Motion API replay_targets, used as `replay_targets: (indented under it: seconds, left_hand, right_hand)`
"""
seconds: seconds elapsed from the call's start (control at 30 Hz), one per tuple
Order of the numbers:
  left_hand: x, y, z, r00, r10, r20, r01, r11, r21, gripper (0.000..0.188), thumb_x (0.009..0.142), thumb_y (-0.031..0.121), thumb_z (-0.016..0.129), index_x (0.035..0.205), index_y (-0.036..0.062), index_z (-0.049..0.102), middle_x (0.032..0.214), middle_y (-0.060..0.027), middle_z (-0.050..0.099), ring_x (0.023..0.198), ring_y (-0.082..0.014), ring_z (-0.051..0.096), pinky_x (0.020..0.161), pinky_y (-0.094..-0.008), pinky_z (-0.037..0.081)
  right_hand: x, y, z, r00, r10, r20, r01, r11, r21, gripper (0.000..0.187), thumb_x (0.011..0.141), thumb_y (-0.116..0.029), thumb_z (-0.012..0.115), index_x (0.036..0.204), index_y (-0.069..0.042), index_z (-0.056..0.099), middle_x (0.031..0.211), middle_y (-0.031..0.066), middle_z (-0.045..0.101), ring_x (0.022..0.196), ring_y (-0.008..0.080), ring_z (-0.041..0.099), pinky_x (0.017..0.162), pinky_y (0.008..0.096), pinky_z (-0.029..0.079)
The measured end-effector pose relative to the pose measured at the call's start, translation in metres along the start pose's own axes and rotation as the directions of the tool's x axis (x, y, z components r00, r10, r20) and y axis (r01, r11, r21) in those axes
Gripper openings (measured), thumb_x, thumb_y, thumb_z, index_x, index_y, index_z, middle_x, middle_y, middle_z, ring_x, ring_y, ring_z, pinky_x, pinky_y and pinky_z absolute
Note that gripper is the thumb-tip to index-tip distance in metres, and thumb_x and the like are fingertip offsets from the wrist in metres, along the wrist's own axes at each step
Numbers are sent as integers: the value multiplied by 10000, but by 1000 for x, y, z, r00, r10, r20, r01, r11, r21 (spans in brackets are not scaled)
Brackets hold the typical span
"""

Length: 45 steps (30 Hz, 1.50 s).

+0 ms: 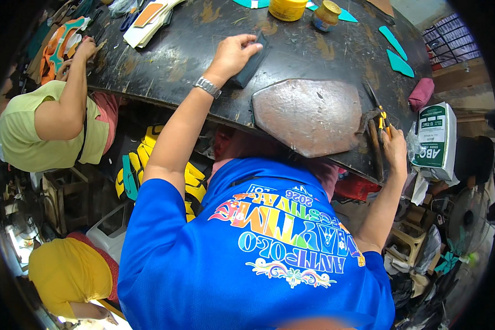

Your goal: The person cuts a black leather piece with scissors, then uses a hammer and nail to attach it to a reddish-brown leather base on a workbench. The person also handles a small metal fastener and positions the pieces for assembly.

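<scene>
My left hand (234, 58), with a metal-band watch at the wrist, reaches far over the black table. Its bent fingers and thumb close on the upper edge of a small stack of dark flat pieces (252, 67). At the table's right edge, my right hand (395, 147) has its fingers curled at the yellow handles of a pair of scissors (383, 117). The scissors' blades point away from me. Just left of that hand lies a hammer (375, 146) with a wooden handle. A worn, many-sided brown slab (308, 115) lies before my body, between both hands.
Yellow tub (287, 9) and glass jar (326, 15) stand at the back, near teal cut pieces (400, 63). White pieces (148, 25) lie far left. A co-worker in light green (44, 126) works there. A pink pouch (421, 93) and white-green box (434, 140) are right.
</scene>
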State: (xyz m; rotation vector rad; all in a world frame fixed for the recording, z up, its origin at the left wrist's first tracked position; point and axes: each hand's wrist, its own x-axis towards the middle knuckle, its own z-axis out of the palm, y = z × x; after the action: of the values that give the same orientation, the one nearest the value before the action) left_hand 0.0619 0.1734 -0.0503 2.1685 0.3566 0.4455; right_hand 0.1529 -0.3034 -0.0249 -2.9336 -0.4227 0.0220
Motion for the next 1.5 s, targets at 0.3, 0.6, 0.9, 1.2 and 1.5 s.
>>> replay_targets:
  seconds: [0.3, 0.6, 0.9, 1.2, 1.5]
  left_hand:
    - [-39, 17, 6, 973, 223, 56, -209, 751, 627, 457, 850, 375, 735, 1198, 86, 674, 1067, -112, 656, 1012, -307, 644, 876, -424, 529]
    - [-25, 32, -1, 990, 63, 129, -108, 918, 382, 194, 921, 151, 626, 1049, 30, 707, 1037, -159, 689, 907, -293, 699, 792, -387, 578]
    - [-55, 69, 35, 926, -46, 374, 372, 257, -892, 232, 1013, 78, 521, 1237, 21, 541, 1173, -141, 663, 1051, -243, 676, 950, -384, 562]
    - [-76, 157, 136, 963, -190, 189, 223, 181, -958, 225, 1072, 181, 437, 1224, 68, 558, 1127, -86, 651, 1168, -178, 571, 1050, -341, 423]
    - [-28, 145, 106, 850, -367, 378, 394, -35, -918, 336, 1068, 201, 465, 1389, 103, 459, 1114, -98, 618, 1023, -186, 625, 914, -356, 536]
  right_hand:
    - [-2, 0, 10, 982, 15, -191, -10, 1000, 26, 330, 891, -263, 672, 1083, 3, 704, 1002, 223, 641, 951, 411, 638, 841, 476, 493]
    - [21, 15, 14, 971, 136, -196, -121, 989, 90, 302, 766, -233, 798, 927, 12, 726, 892, 214, 675, 874, 395, 659, 819, 444, 510]
    - [-12, -40, -7, 898, 2, -440, 128, 955, 266, 487, 867, -178, 723, 1285, 17, 568, 1190, 255, 598, 1100, 385, 595, 969, 428, 467]
    - [-23, -158, 14, 977, -194, -93, 164, 396, 904, 361, 996, -78, 547, 1333, 47, 524, 1280, 214, 617, 1177, 305, 624, 996, 367, 476]
    - [18, -153, 3, 907, -259, 332, -246, 314, 917, 283, 981, -70, 571, 1253, 8, 577, 1103, 117, 681, 1036, 165, 627, 906, 306, 484]
